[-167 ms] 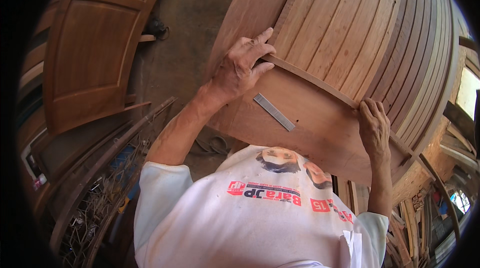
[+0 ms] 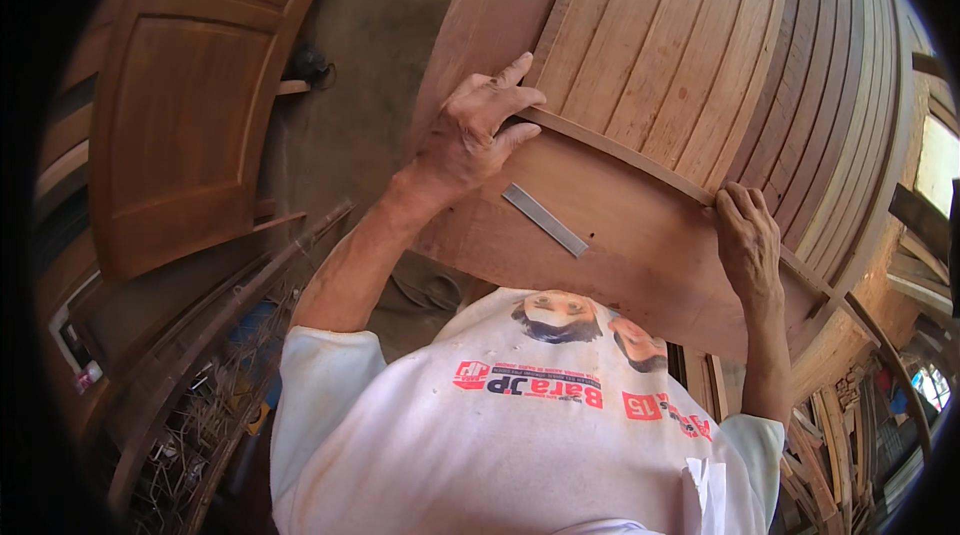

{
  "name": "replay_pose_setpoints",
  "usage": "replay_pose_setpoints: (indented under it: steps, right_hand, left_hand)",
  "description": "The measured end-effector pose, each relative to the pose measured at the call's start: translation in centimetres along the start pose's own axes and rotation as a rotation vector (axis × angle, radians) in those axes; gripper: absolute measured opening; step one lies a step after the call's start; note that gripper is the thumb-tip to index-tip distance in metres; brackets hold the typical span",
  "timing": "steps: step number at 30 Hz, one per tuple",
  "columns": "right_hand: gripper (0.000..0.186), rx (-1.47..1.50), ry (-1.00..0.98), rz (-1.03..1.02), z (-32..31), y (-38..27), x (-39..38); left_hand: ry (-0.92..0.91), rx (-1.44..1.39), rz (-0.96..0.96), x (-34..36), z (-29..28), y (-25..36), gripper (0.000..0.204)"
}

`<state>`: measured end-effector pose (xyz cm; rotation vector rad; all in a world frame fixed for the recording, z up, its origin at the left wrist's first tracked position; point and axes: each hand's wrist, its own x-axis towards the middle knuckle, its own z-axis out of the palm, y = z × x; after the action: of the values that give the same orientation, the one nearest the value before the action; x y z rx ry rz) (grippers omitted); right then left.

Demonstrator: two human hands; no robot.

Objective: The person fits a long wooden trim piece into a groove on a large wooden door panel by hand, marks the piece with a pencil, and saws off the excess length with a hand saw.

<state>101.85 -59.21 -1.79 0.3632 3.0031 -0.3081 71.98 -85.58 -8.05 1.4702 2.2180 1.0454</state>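
A thin wooden strip [image 2: 620,157] lies along the near end of a panel of grooved slats [image 2: 655,45]. My left hand [image 2: 478,130] holds the strip's left end between thumb and fingers, with the index finger raised onto the corner. My right hand [image 2: 748,240] grips the strip farther right, fingers curled over it. Below the strip is a flat plywood board [image 2: 640,255], with a narrow grey metal bar [image 2: 545,219], perhaps a staple stick, lying slantwise on it near my left hand.
A panelled wooden door [image 2: 190,105] stands at the left, above long rails and tangled scrap [image 2: 200,415]. Concrete floor [image 2: 350,55] shows between door and board. Offcuts [image 2: 820,455] are stacked at the lower right, and a curved wooden piece [image 2: 890,355] sticks out past the board's right end.
The view has shifted slightly, so the board and slats sit a little higher and farther left. Both hands stay on the strip in much the same places.
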Motion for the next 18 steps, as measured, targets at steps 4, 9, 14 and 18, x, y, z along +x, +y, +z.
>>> replay_pose_setpoints:
  steps: [4, 9, 14, 18]
  right_hand:
    - [0.02, 0.013, 0.044, -0.019, 0.5, 0.3, 0.0]
    - [0.02, 0.024, 0.006, -0.005, 0.4, 0.5, -0.1]
    - [0.017, -0.011, -0.008, 0.036, 0.3, -0.2, -0.2]
    - [0.015, -0.046, -0.04, 0.047, 0.1, -0.8, 0.1]
  left_hand:
    - [-0.083, -0.011, -0.019, 0.5, -1.3, 0.2, 0.048]
    - [-0.229, -0.136, -0.122, 1.2, -2.9, -0.2, 0.057]
    - [-0.18, -0.052, -0.039, 1.0, -2.8, -0.1, 0.072]
    - [-0.096, -0.068, -0.038, 0.3, -3.0, -0.7, 0.07]
